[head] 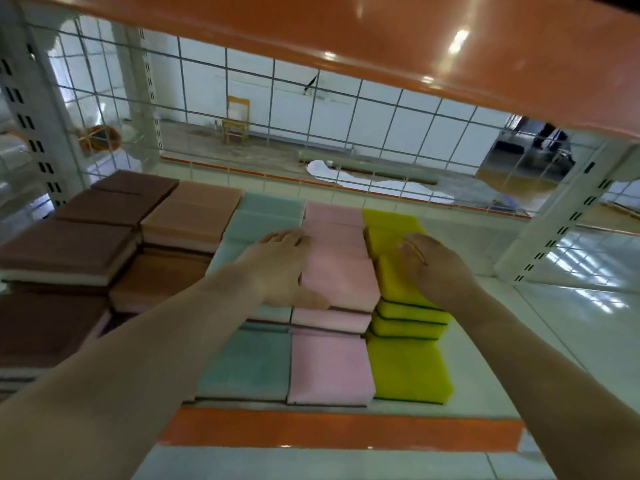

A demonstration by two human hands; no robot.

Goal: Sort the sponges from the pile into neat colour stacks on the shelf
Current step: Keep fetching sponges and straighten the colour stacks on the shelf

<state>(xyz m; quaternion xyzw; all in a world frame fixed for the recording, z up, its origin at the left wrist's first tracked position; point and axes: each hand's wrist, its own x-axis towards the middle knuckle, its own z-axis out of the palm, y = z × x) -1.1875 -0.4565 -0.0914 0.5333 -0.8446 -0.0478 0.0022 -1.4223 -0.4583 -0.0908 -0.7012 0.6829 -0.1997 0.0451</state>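
Both forearms reach over the shelf (485, 341); left hand (280, 268) lies flat, fingers straight, on the pink sponges (339, 278), right hand (436, 268) curls around the yellow sponges (401, 282)

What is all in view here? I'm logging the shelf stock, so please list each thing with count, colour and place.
Brown sponges: several stacks, brown, far left of the shelf.
Peach sponges: a few stacks, peach, right of the brown.
Teal sponges: one column of stacks, teal, centre-left.
Pink sponges: one column of stacks, pink, centre.
Yellow sponges: one column of stacks, yellow-green, rightmost.
Shelf: one, white with an orange front edge, under the sponges.
Upper shelf: one, orange, overhead.
Wire grid: one, white, behind the shelf.
Chair: one, yellow, on the floor beyond the grid.
Left hand: one, resting flat on the teal and pink stacks.
Right hand: one, on the yellow stack.
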